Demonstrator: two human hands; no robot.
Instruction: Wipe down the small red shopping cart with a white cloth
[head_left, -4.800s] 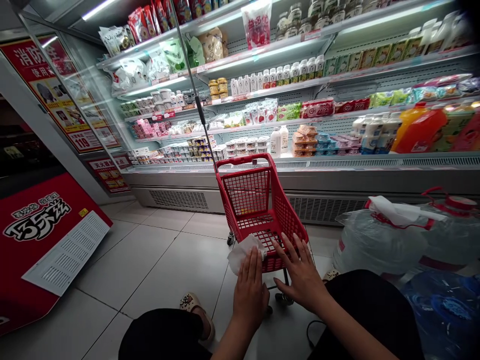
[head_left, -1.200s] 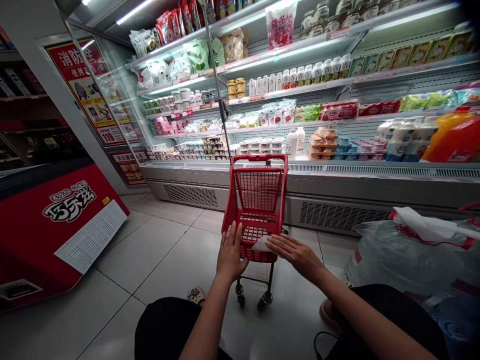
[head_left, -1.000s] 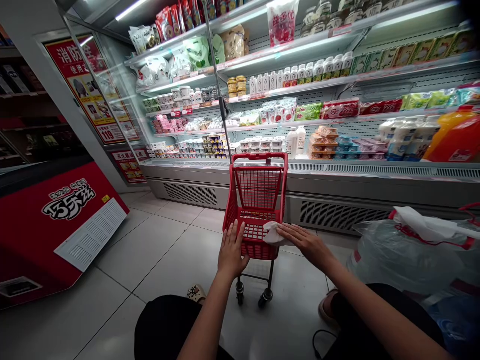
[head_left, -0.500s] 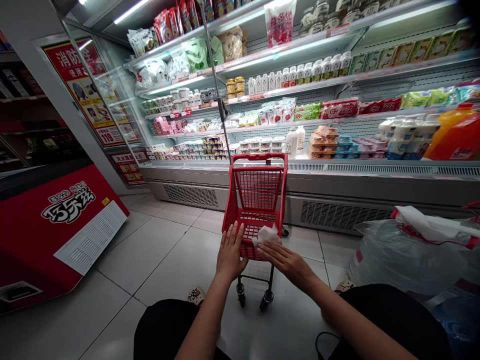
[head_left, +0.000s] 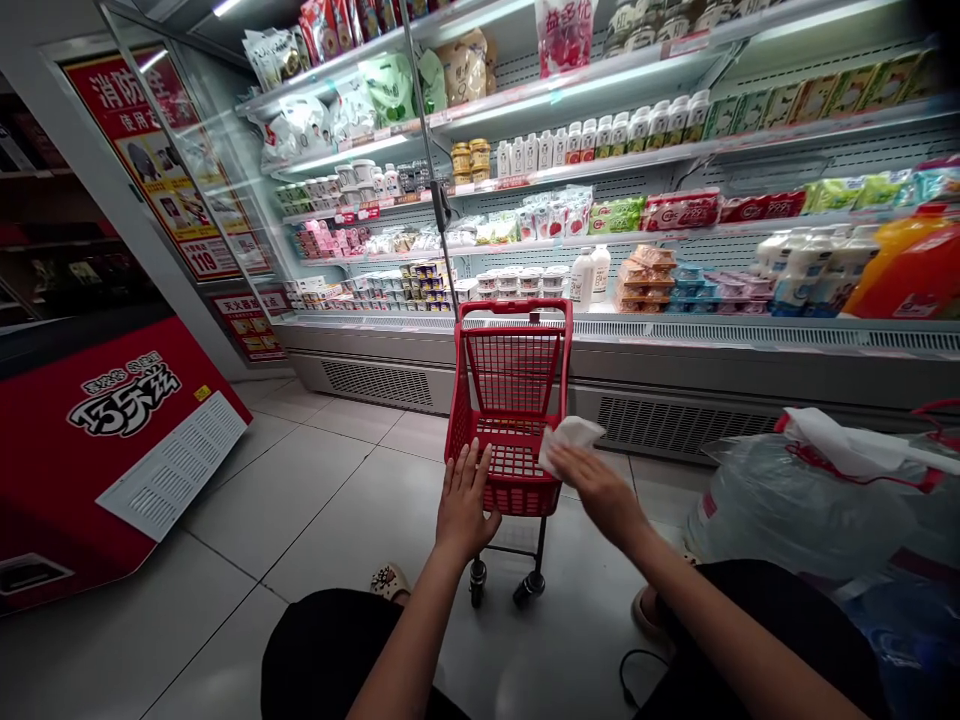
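A small red shopping cart (head_left: 517, 400) with a slotted plastic basket stands upright on the floor before me. My left hand (head_left: 463, 505) lies against the near left corner of its basket, fingers stretched out and holding nothing. At the right side of the basket, my right hand (head_left: 600, 490) has its fingers closed on a crumpled white wipe (head_left: 571, 440). The wipe spreads over the cart's right rim; how much of it touches the plastic I cannot tell.
Behind the cart runs a refrigerated display case (head_left: 360, 345) stocked with bottles, cups and bags. A red freezer (head_left: 112, 440) stands to the left. Clear plastic bags (head_left: 810, 500) with large bottles lie at the right. A black cable (head_left: 637, 655) is on the floor between my legs.
My right hand has moved right with the wipe, from the basket's near front rim to its right side. The left hand stays at the near left corner.
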